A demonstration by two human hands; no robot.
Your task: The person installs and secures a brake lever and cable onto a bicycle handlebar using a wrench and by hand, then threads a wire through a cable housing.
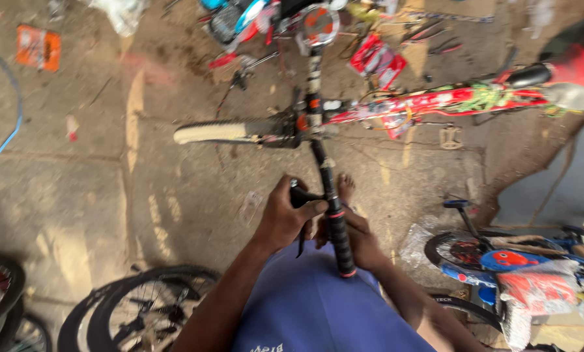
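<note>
The black handlebar (324, 176) of the red bicycle (448, 101) runs toward the person, ending in a black grip (341, 241) near the blue shirt. The left hand (285, 218) is closed around a small black brake lever part (298, 195) just beside the bar. The right hand (363, 241) lies under the grip; I cannot tell if it is closed. A bare foot (346, 188) shows below the bar. Wheels (148, 313) lie at lower left, a small blue bicycle (507, 261) at right
</note>
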